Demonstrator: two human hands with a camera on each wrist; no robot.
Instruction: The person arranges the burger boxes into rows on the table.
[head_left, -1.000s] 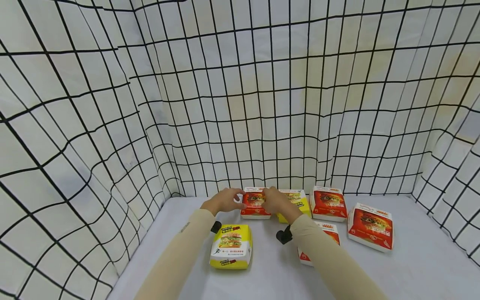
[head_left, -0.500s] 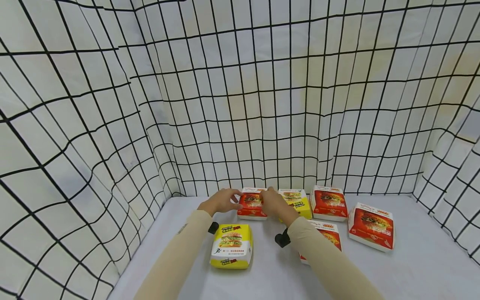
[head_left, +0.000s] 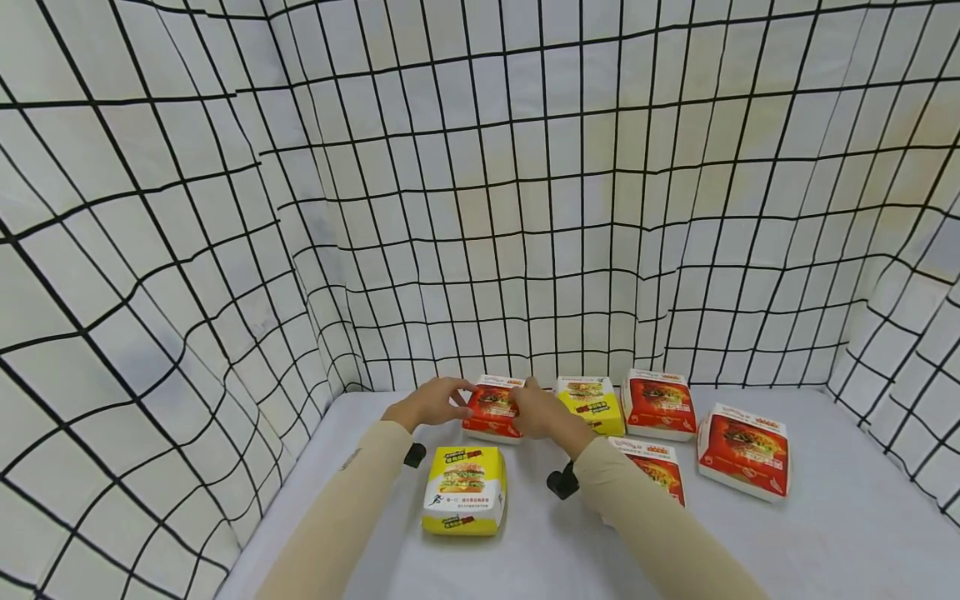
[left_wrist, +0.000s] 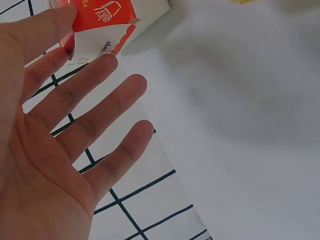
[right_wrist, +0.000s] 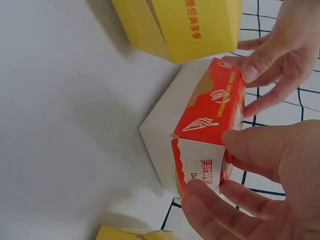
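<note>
Clearly, both hands (head_left: 426, 403) (head_left: 542, 411) hold red box (head_left: 492, 406) edges, rear yellow box (head_left: 591, 404) apart.

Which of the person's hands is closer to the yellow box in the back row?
The right hand. It is just left of that yellow box, on the near side of a red box; the left hand is farther, across the red box.

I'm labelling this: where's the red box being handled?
In the head view, the red box is near the netting, between the left hand and right hand, left of the rear yellow box.
</note>
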